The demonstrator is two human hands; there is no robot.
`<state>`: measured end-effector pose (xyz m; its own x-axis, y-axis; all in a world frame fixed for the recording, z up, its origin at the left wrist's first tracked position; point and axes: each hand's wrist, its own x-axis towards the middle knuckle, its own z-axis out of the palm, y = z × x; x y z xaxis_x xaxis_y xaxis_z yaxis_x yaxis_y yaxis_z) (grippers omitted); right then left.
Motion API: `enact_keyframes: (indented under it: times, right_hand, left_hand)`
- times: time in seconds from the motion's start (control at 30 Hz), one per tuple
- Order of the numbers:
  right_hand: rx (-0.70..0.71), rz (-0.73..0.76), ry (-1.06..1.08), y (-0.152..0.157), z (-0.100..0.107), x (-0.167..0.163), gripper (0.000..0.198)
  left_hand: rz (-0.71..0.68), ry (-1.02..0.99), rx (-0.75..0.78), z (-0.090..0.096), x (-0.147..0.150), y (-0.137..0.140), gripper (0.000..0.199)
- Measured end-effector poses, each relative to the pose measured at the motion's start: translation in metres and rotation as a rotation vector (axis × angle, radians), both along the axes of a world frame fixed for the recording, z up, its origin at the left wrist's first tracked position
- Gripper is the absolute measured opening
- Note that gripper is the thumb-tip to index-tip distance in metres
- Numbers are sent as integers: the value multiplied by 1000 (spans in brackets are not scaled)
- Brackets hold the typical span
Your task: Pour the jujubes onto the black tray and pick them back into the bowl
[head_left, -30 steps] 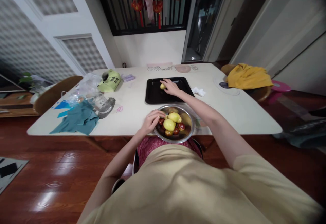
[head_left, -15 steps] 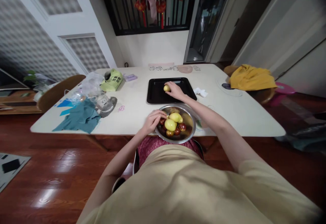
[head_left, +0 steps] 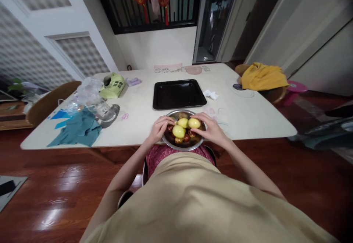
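Observation:
A shiny metal bowl (head_left: 184, 147) sits at the near edge of the table, partly over my lap. It holds several smooth yellow-green fruits (head_left: 178, 131) and smaller reddish-brown round fruits (head_left: 186, 138), which look like jujubes. My right hand (head_left: 209, 128) has its thumb and fingers around a yellow-green fruit (head_left: 194, 123) at the right side of the bowl. At the left rim, my left hand (head_left: 160, 128) grips the bowl, its fingertips reaching over the inside. Just beyond the bowl lies a black rectangular baking tray (head_left: 179, 94) with nothing on it.
A crumpled white tissue (head_left: 211, 95) lies right of the tray. On the left are a teal cloth (head_left: 78, 129), a clear jug (head_left: 103, 110), plastic bags (head_left: 89, 90) and a green bag (head_left: 113, 85). A yellow garment (head_left: 263, 76) drapes a chair at the right.
My right hand has come back from over the tray to the bowl, where it holds a yellow-green fruit. My left hand stays at the bowl's rim. The view has shifted slightly.

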<state>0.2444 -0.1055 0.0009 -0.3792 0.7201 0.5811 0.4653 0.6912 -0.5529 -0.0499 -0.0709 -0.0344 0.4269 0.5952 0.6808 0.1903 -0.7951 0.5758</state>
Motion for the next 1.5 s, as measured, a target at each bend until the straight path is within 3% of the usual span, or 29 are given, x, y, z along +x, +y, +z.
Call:
enact_keyframes:
  times: [0.43, 0.63, 0.93, 1.2, 1.5]
  right_hand:
    - [-102, 73, 21, -10, -17, -6, 59]
    - [-100, 63, 97, -3, -25, -5, 50]
    - [-69, 33, 82, -2, -17, -4, 48]
    - [-80, 187, 43, -2, -12, -14, 53]
    - [-89, 162, 41, 1, -13, -7, 62]
  left_hand:
    - [14, 12, -21, 2, 0, -1, 56]
    - [12, 6, -11, 1, -1, 0, 56]
    - [11, 3, -11, 2, -1, 0, 56]
    - [3, -3, -13, 1, -1, 1, 54]
    - [22, 13, -20, 2, -1, 1, 58]
